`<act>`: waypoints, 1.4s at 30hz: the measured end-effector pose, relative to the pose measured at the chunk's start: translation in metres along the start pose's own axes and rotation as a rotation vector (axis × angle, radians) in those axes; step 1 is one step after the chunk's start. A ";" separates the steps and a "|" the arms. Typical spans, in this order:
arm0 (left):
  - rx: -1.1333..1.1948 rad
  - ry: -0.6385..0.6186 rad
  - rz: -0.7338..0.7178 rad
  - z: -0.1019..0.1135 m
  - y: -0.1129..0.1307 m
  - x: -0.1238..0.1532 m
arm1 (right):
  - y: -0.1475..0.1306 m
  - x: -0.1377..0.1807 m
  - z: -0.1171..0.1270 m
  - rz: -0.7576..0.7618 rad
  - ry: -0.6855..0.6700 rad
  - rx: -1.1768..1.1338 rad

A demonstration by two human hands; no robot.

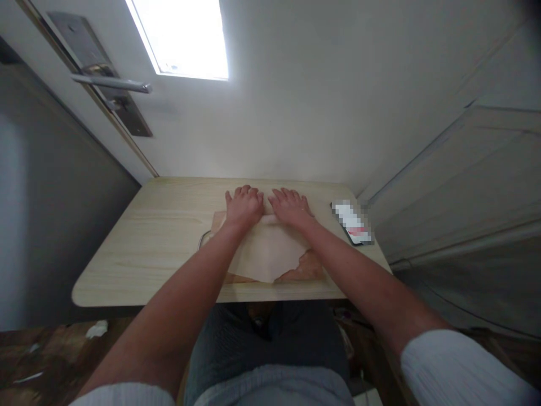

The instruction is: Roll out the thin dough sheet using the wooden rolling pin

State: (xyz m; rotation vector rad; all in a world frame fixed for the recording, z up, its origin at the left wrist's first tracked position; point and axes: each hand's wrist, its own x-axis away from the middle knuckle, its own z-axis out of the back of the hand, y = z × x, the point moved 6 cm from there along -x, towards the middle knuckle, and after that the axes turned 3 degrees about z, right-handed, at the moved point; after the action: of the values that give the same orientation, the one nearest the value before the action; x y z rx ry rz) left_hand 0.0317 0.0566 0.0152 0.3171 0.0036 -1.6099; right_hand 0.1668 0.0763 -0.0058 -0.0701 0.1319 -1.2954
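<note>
A thin, pale sheet with an uneven near edge, which looks like rolled-out dough (268,254), lies over a reddish-brown board (310,268). A curved metal handle (200,241) sticks out at the board's left side. Along the sheet's far edge runs a pale roll (269,219); whether a rolling pin is inside it I cannot tell. My left hand (244,207) rests palm down on the roll's left part, fingers stretched forward. On its right part lies my right hand (292,207), also palm down with fingers extended. A small gap separates the hands, and both palms hide much of the roll.
The light wooden table (139,237) stands against a white door (287,113) with a metal lever handle (112,83). A phone (351,223) lies at the table's right side. White crumpled paper (97,329) is on the floor at left.
</note>
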 end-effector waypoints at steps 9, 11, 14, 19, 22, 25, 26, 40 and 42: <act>-0.050 0.127 0.024 0.001 -0.005 -0.029 | 0.001 -0.032 0.000 0.061 -0.035 0.013; -0.051 0.121 0.022 0.000 -0.006 -0.032 | 0.000 -0.036 -0.001 0.069 -0.041 0.010; -0.040 0.074 0.024 -0.003 -0.007 -0.034 | 0.000 -0.038 0.000 0.058 -0.027 -0.011; -0.034 0.009 0.023 -0.005 -0.006 -0.031 | -0.001 -0.031 0.005 0.028 0.020 -0.046; -0.036 -0.004 0.026 -0.006 -0.006 -0.024 | -0.001 -0.022 0.007 0.005 0.078 -0.057; -0.032 -0.026 0.013 -0.008 -0.005 -0.013 | 0.001 -0.011 0.006 -0.050 0.143 -0.050; -0.029 -0.033 0.008 -0.009 -0.004 -0.010 | 0.002 -0.006 0.005 -0.068 0.157 -0.047; -0.004 -0.020 -0.009 -0.003 0.011 0.054 | -0.010 0.071 0.006 -0.061 0.261 -0.022; 0.011 -0.016 -0.028 0.001 0.016 0.068 | -0.011 0.084 0.005 -0.045 0.253 -0.017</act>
State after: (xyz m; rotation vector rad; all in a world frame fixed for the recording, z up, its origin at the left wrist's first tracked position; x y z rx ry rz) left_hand 0.0447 -0.0115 0.0052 0.3137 -0.0129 -1.6403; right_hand 0.1796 -0.0080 -0.0043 0.0779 0.3594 -1.3444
